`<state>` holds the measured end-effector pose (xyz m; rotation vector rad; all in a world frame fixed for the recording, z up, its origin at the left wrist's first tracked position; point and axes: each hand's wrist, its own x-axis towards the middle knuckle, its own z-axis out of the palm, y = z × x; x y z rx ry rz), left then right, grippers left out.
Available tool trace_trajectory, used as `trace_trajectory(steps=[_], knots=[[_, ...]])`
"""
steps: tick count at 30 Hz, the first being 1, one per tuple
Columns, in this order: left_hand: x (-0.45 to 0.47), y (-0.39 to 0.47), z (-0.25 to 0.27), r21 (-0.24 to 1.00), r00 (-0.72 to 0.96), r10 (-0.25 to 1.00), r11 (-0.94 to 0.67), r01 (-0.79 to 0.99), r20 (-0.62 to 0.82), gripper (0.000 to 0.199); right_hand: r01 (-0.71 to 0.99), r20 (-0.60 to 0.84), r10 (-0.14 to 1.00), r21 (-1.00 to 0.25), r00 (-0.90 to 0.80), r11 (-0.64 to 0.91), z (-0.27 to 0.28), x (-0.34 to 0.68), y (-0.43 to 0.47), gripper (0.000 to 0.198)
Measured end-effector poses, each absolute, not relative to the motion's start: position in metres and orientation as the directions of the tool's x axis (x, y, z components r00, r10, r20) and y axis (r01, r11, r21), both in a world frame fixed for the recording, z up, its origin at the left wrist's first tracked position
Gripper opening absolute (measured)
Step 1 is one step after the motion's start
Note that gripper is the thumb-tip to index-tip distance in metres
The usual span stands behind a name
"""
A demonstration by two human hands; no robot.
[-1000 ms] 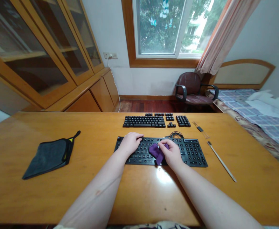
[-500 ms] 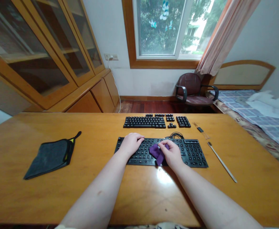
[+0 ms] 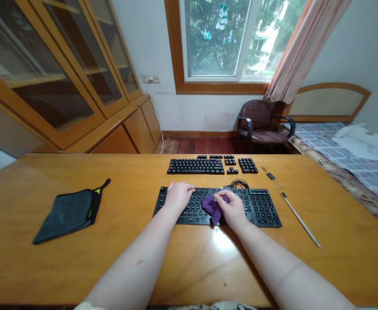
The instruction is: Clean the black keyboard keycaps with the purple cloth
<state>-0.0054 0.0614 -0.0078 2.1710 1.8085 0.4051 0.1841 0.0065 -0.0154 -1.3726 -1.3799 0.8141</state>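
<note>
A black keyboard [image 3: 263, 211] with its keycaps off lies flat on the desk in front of me. My left hand [image 3: 179, 196] rests over its left part, thumb apart from the fingers, holding nothing. A purple cloth [image 3: 212, 207] is pinched between the thumb and fingers of my right hand [image 3: 232, 209], over the middle of the keyboard. The cloth hangs crumpled against the bare switches; part of it is hidden by the hand. Behind the keyboard, the loose black keycaps [image 3: 195, 166] are set out in keyboard order.
A folded dark grey cloth [image 3: 66, 214] lies at the left of the desk [image 3: 127, 267]. On the right are a long thin brush [image 3: 300, 218] and a small wire keycap puller [image 3: 270, 175]. The coiled cable [image 3: 238, 184] sits just behind the keyboard. Beyond the desk stands a chair [image 3: 256, 116].
My left hand has shifted slightly to the right along the keyboard, its thumb now spread out. The right hand and the purple cloth look almost unmoved.
</note>
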Motion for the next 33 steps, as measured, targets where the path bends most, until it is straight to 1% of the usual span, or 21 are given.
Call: trace_trajectory(steps=[2, 4, 7, 9, 11, 14, 16, 18, 20, 22, 28, 33], knots=[[-0.006, 0.058, -0.006, 0.403, 0.185, 0.981, -0.192, 0.895, 0.057, 0.019, 0.309, 0.181, 0.975, -0.942, 0.129, 0.134, -0.015, 0.184, 0.006, 0.019], [-0.009, 0.057, -0.001, 0.440, 0.192, 0.977, -0.215, 0.872, 0.098, 0.021, 0.308, 0.174, 0.977, -0.943, 0.123, 0.130, -0.015, 0.184, 0.006, 0.019], [-0.020, 0.069, 0.009, 0.523, 0.095, 0.979, -0.179, 0.833, 0.183, 0.028, 0.304, 0.155, 0.982, -0.946, 0.109, 0.115, -0.014, 0.185, 0.006, 0.019], [-0.033, 0.089, 0.016, 0.534, 0.026, 0.976, -0.141, 0.834, 0.217, 0.030, 0.298, 0.151, 0.983, -0.948, 0.106, 0.114, -0.013, 0.185, 0.006, 0.019], [-0.050, 0.117, 0.021, 0.496, 0.009, 0.976, -0.118, 0.860, 0.216, 0.030, 0.298, 0.158, 0.981, -0.947, 0.109, 0.119, -0.013, 0.185, 0.006, 0.020], [-0.077, 0.161, 0.021, 0.413, -0.009, 0.958, -0.116, 0.903, 0.288, 0.029, 0.313, 0.152, 0.982, -0.943, 0.114, 0.110, -0.013, 0.184, 0.005, 0.020], [-0.090, 0.181, 0.016, 0.393, 0.000, 0.945, -0.136, 0.910, 0.327, 0.030, 0.317, 0.132, 0.985, -0.944, 0.114, 0.090, -0.014, 0.184, 0.005, 0.019], [-0.097, 0.193, 0.008, 0.356, 0.011, 0.929, -0.153, 0.922, 0.371, 0.031, 0.309, 0.114, 0.987, -0.948, 0.112, 0.074, -0.015, 0.184, 0.005, 0.020], [-0.100, 0.197, -0.002, 0.294, 0.033, 0.914, -0.164, 0.942, 0.404, 0.030, 0.297, 0.101, 0.989, -0.953, 0.107, 0.066, -0.016, 0.185, 0.005, 0.020], [-0.101, 0.197, -0.011, 0.253, 0.069, 0.916, -0.181, 0.950, 0.396, 0.029, 0.286, 0.093, 0.990, -0.956, 0.108, 0.059, -0.017, 0.186, 0.004, 0.021], [-0.099, 0.195, -0.019, 0.253, 0.182, 0.909, -0.290, 0.923, 0.375, 0.029, 0.285, 0.069, 0.989, -0.958, 0.130, 0.029, -0.015, 0.187, 0.003, 0.021], [-0.096, 0.193, -0.017, 0.248, 0.197, 0.914, -0.295, 0.923, 0.355, 0.031, 0.289, 0.068, 0.987, -0.957, 0.147, 0.023, -0.016, 0.187, 0.003, 0.021]])
